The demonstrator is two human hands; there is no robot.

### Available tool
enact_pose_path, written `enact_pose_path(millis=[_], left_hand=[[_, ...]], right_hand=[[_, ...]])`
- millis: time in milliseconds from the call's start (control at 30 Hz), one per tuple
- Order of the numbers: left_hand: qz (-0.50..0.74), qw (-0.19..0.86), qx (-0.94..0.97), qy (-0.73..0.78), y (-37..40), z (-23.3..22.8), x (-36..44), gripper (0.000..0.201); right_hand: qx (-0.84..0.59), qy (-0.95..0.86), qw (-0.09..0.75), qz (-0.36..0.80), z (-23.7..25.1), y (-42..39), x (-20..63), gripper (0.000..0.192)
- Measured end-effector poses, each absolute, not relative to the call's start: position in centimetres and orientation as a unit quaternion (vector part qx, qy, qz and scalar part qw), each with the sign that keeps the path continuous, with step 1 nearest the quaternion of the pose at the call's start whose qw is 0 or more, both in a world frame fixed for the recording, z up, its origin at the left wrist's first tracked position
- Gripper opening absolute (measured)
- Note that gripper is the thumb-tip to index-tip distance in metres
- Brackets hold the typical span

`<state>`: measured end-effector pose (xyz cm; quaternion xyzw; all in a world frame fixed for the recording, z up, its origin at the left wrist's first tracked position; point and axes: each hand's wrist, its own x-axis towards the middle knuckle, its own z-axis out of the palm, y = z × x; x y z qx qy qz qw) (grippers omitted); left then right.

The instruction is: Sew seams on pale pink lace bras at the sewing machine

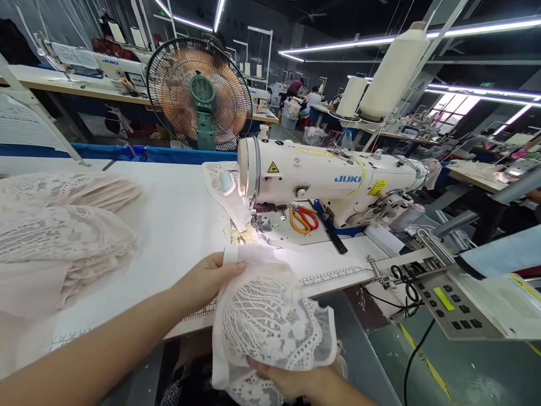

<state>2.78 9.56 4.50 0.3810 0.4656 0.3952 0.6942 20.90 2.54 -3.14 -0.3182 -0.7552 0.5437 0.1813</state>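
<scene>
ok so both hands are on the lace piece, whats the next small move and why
Probably slide the lace piece forward toward the presser foot. The left hand pinches its top edge and the right hand supports it from below, yet it sits at the table's near edge, short of the sewing machine.

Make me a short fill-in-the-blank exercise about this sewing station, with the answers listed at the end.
1. Both hands, the left hand and the right hand, hold a white piece of ____ fabric.
2. The brand name on the white sewing machine reads ____.
3. The scissors on the machine bed have orange and ____ handles.
4. Behind the machine stands a green ____.

Missing words: lace; JUKI; red; fan
</scene>
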Motion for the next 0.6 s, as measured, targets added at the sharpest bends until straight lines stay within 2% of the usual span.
enact_pose_path(millis=[133, 267, 400, 500, 600], left_hand=[[0.343, 0.559, 0.577, 0.487, 15.0, 4.1, 1.9, 0.031], [0.28, 0.425, 0.674, 0.535, 18.4, 2.3, 0.6, 0.027], [0.232, 0.294, 0.743, 0.554, 19.1, 0.6, -0.6, 0.021], [0.206, 0.233, 0.749, 0.585, 18.7, -0.3, -1.3, 0.043], [0.206, 0.09, 0.759, 0.611, 18.2, -1.1, -1.6, 0.07]], right_hand=[[-0.412, -0.675, 0.172, 0.588, -0.6, 2.1, 21.5, 0.055], [-0.502, -0.611, 0.142, 0.596, -0.1, 2.1, 21.1, 0.073], [-0.478, -0.593, 0.145, 0.632, -1.4, 2.1, 20.3, 0.076], [-0.442, -0.586, 0.155, 0.661, -2.1, 1.8, 20.4, 0.07], [-0.457, -0.575, 0.175, 0.656, -3.1, 1.0, 21.2, 0.068]])
